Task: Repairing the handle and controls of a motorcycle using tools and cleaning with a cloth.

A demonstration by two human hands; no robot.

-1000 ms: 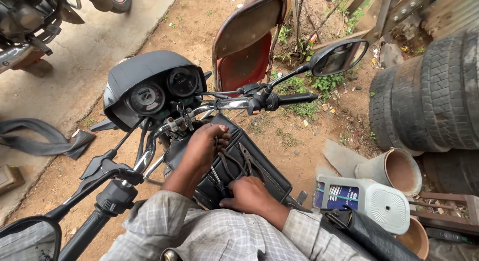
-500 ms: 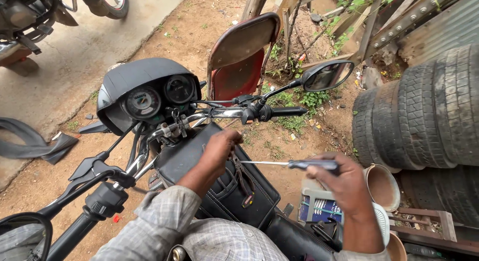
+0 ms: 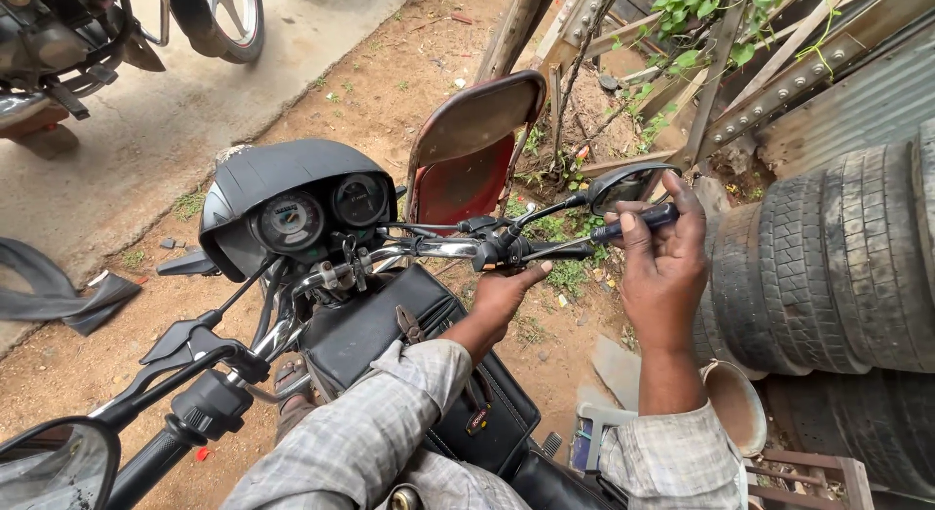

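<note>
R hand (image 3: 665, 266) fingers closed round a screwdriver (image 3: 594, 237), shaft pointing at the handlebar (image 3: 443, 248) switch block. L hand (image 3: 504, 294) fingers curled just under that handlebar, touching it, holding nothing. Mirror (image 3: 623, 185) just beyond; speedometer (image 3: 321, 213) at handlebar's mid.

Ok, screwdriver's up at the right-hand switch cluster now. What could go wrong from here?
The screwdriver comes in at a low slant to the switch housing, so its tip could slip off and score it. The left hand cups just beneath, probably in the path of a slip. The right hand holds only the handle's end, close to the mirror, so a jerk might knock it.
</note>
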